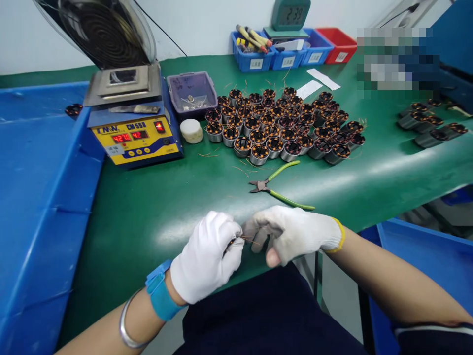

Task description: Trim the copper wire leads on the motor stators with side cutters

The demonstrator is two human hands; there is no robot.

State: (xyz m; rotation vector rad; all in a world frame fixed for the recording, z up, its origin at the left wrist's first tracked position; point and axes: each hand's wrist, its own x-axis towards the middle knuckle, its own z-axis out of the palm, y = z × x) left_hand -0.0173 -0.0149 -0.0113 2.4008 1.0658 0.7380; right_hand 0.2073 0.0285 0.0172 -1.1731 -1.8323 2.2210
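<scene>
My left hand [209, 256], in a white glove, is closed around a wound motor stator [231, 242], mostly hidden by the fingers. Thin copper wires [250, 240] stick out of it to the right. Beside those wires is my right hand [284, 231], its glove greyish at the fingers and the thumb tip bare. Its fingers are apart, slightly blurred; whether they touch the wires I cannot tell. Just beyond the hands lie green-handled cutting pliers [261, 186], jaws apart. Behind them many similar stators [275, 144] stand packed together on the green table [155, 207].
At left is a blue and yellow solder pot [136, 140] with lit red digits, beside a purple bin [192, 81] and a round white tub [191, 130]. Blue bins [254, 63] and a red bin [336, 39] line the back. More stators [430, 138] lie right. A blue tray [40, 197] borders the left.
</scene>
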